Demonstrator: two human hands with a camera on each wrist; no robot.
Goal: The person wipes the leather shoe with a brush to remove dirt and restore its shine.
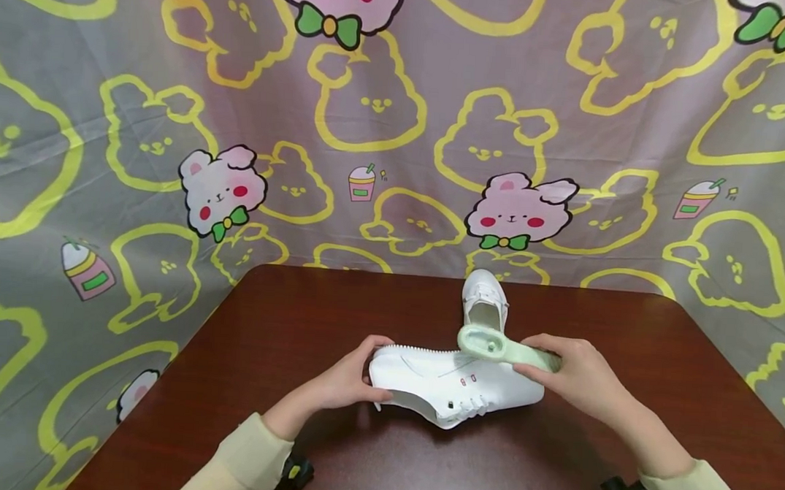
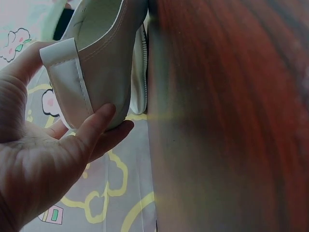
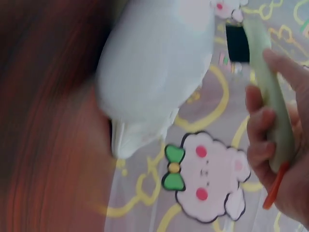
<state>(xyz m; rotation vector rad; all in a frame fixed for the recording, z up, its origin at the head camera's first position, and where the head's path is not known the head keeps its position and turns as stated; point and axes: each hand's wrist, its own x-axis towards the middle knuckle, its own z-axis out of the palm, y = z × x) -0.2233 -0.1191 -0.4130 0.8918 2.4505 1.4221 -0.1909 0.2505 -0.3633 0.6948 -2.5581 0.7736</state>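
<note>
My left hand (image 1: 342,380) grips a white lace-up shoe (image 1: 420,374) by its heel, thumb on one side and fingers on the other. The shoe lies tipped on its side, opening toward me and toe to the right. In the left wrist view the heel strip (image 2: 70,77) sits inside the grasp. My right hand (image 1: 587,374) holds a pale green scrub brush (image 1: 483,342) by its handle, its head overlapping the shoe's upper side in the head view. Dark bristles (image 3: 237,43) show in the right wrist view, and an orange loop (image 3: 276,188) hangs from the handle.
A second white shoe (image 1: 481,289) stands behind the brush, toe toward the back edge of the dark brown table (image 1: 311,307). A grey curtain (image 1: 400,77) with yellow outlines and bunny faces hangs behind and around the table.
</note>
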